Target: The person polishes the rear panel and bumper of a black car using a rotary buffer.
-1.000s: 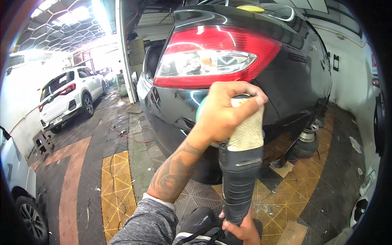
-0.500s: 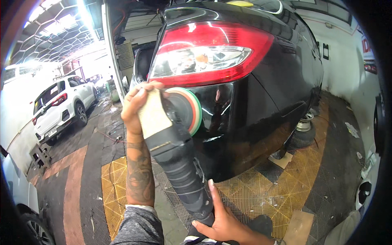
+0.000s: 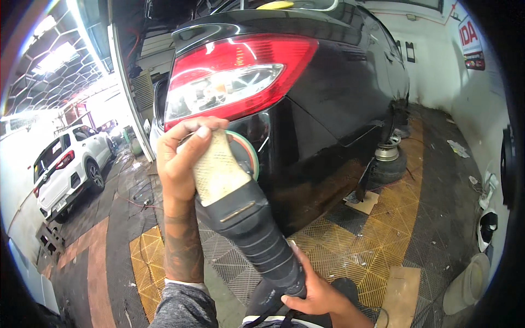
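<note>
I hold a black, tape-wrapped polisher (image 3: 260,238) with both hands. My left hand (image 3: 180,158) is wrapped round its head end, over a pale, worn covering. Lower down, my right hand (image 3: 320,298) closes on the rear of the body, thumb and fingers on either side. Behind the head, the green-and-red rim of a round pad (image 3: 250,150) faces the rear corner of a black car (image 3: 344,104), just below its red and clear tail light (image 3: 240,71). The head hides most of the pad, so contact with the bumper cannot be made out.
A wheel rim (image 3: 387,152) sits on a tyre beside the black car. Cardboard (image 3: 402,295) lies on the yellow-and-black floor tiles, with a pale bucket (image 3: 467,284) at right. A white car (image 3: 74,164) and a hollow block (image 3: 49,238) are at left.
The view has shifted, so the black car sits further left. The polisher's head now covers more of the pad and sits lower below the tail light. Both hands keep their grip.
</note>
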### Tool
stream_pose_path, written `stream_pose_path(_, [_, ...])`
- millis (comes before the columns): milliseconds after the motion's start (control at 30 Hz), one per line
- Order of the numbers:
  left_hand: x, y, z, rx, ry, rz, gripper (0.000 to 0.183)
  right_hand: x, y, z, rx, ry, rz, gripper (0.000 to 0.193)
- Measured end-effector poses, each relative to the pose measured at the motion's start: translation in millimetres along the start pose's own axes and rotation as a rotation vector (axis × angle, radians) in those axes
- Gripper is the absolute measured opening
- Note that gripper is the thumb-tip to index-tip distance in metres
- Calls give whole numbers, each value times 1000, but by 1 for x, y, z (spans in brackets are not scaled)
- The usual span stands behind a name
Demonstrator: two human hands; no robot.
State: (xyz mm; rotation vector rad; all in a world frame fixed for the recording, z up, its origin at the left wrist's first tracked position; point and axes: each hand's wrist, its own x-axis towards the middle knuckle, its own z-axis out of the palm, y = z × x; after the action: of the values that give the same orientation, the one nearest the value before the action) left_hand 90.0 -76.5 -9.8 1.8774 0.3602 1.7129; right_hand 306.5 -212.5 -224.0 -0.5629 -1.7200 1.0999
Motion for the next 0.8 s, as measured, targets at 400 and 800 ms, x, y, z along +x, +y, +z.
stream_pose_path(400, [36, -43, 160, 474, -171, 126, 25, -43, 59, -98, 374, 91, 165, 61])
stream_pose_path(800, [20, -23, 89, 197, -218, 62, 23, -32, 47, -40, 310, 141, 213, 81])
